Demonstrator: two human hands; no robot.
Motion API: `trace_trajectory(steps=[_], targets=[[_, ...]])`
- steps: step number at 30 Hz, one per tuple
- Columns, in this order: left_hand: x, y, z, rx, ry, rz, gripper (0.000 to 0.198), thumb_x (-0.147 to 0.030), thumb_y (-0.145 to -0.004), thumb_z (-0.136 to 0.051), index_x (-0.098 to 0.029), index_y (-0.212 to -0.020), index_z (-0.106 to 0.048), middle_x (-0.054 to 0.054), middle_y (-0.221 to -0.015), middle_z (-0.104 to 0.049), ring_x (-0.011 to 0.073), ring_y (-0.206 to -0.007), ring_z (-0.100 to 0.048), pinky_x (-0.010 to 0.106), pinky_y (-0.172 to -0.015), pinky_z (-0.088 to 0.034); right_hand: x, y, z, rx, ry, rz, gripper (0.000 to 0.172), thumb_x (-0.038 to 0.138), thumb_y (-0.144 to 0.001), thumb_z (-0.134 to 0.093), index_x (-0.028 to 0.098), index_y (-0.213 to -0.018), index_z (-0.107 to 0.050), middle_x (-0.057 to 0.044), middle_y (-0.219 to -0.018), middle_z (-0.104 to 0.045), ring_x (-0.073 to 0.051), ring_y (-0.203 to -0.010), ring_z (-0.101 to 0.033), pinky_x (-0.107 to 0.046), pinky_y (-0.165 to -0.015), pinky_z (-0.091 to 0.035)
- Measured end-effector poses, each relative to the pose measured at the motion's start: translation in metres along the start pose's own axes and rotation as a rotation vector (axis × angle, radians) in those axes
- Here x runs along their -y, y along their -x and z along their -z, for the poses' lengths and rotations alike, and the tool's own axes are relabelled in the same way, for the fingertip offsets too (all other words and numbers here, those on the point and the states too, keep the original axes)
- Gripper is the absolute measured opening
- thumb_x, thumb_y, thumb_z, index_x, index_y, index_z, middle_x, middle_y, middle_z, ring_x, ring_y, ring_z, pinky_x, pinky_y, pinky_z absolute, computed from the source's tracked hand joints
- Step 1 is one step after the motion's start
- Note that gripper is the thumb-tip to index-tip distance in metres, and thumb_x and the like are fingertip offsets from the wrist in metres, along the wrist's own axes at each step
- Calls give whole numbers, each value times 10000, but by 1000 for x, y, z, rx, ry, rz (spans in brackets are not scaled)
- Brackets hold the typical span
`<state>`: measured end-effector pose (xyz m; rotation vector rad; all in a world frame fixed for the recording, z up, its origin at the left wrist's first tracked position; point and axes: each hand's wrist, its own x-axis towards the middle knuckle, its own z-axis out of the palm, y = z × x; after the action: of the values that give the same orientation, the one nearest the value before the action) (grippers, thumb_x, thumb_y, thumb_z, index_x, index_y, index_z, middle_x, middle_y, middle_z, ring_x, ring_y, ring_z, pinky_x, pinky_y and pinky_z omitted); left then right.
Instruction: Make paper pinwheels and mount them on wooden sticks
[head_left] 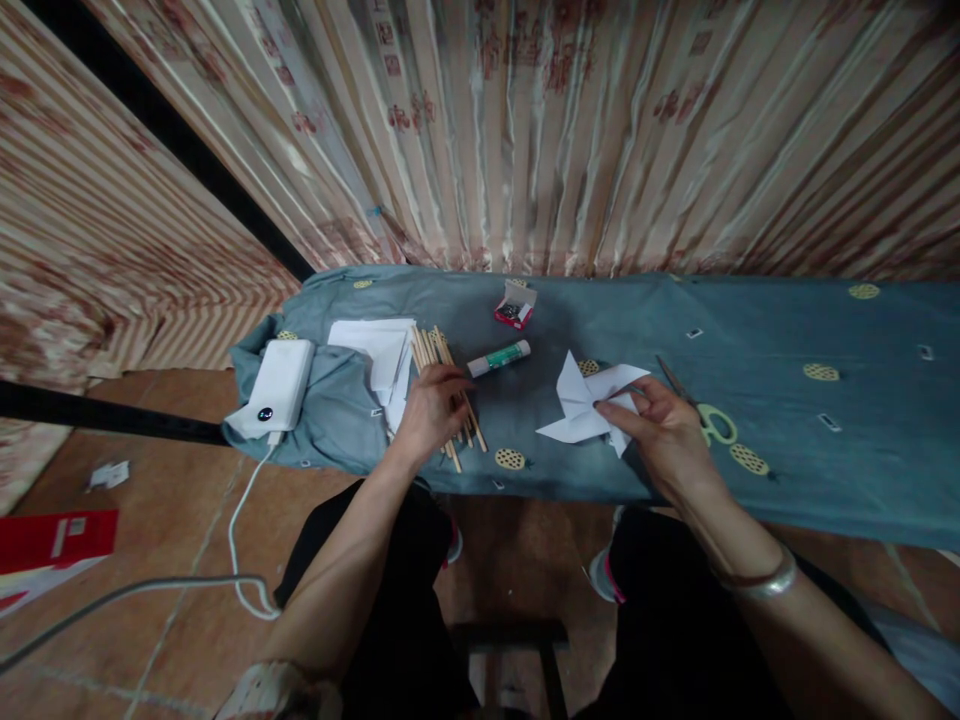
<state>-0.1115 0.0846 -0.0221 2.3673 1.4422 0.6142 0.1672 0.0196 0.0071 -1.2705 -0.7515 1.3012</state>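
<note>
Beige striped curtains with reddish prints (525,130) hung behind a long, narrow table, which was covered by a blue-grey cloth with yellow pineapple figures (772,420). Above this cloth, the right hand (667,430) held a white paper pinwheel (577,405), pinched between the thumb and the fingers. The left hand (431,410) was over a loose bundle of thin, pale wooden sticks (424,346); its fingers were curled, but I could not tell whether they gripped any stick. Just beside the bundle lay a white glue stick with green label (501,358), and behind it stood a small, open red-and-white box (514,308). Scissors with pale green handles (718,425) lay near the right hand.
</note>
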Motion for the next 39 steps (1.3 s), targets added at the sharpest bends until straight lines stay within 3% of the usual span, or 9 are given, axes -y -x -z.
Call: trace_trajectory(steps=[6,15,19,25,28,31,33,35,39], targets=[[-19,15,-1,131,5,-74,360,-87,-712,-601,-181,-1032,-737,103,-1208,-659,296,-1186,-548,508,-1037,-439,0,0,0,-1,4,10,376,281,-614,-855,250,-934,-661,38,-741,-749,-156,-597,-672,-279,-585,-531],[-26,15,-5,108,-64,-120,251,-35,-801,-557,-186,-890,-738,85,-1044,-709,267,-1101,-620,467,-986,-506,0,-2,-2,-17,6,-17,419,309,-555,-883,244,-904,-661,35,-720,-750,-160,-567,-662,-289,-574,-527],[-27,15,-5,77,-87,-156,205,-75,-865,-554,-178,-926,-721,93,-1044,-706,250,-1067,-635,447,-963,-537,-3,-2,-2,-11,29,1,404,316,-586,-872,246,-922,-658,29,-731,-752,-174,-600,-678,-307,-607,-537],[-29,12,-4,-163,3,-232,205,-145,-952,-476,-164,-1027,-667,106,-1085,-693,202,-1053,-657,372,-907,-583,-5,-3,-1,-4,37,28,388,307,-620,-855,248,-947,-654,28,-749,-755,-182,-624,-690,-319,-637,-543],[-35,9,9,-321,16,-264,182,-152,-961,-481,-164,-1038,-645,104,-1066,-694,177,-1015,-675,329,-881,-588,-2,-3,-1,-18,34,30,389,293,-619,-857,245,-953,-665,26,-767,-762,-175,-619,-688,-306,-625,-543],[-53,14,24,-402,39,-317,171,-118,-945,-506,-166,-1058,-625,97,-1075,-690,167,-1033,-674,312,-909,-573,3,-3,2,-57,10,31,393,287,-591,-875,243,-926,-676,18,-790,-772,-179,-639,-699,-311,-655,-555],[-70,21,27,-387,67,-371,198,-92,-938,-503,-171,-1088,-604,101,-1117,-680,171,-1087,-658,316,-934,-564,6,-2,6,-86,5,34,405,286,-571,-888,240,-915,-680,15,-778,-772,-182,-641,-703,-315,-670,-563],[-85,30,19,-295,131,-443,211,-78,-940,-485,-154,-1109,-586,116,-1118,-678,180,-1140,-636,314,-946,-563,9,-2,12,-109,12,35,415,285,-562,-893,241,-918,-685,19,-761,-770,-175,-620,-696,-304,-647,-563],[-99,42,-18,-17,128,-591,171,-104,-950,-471,-105,-1061,-601,146,-1087,-694,221,-1147,-639,370,-1015,-533,14,-1,24,-153,23,52,394,286,-555,-895,250,-890,-689,32,-743,-765,-154,-570,-673,-274,-581,-547]])
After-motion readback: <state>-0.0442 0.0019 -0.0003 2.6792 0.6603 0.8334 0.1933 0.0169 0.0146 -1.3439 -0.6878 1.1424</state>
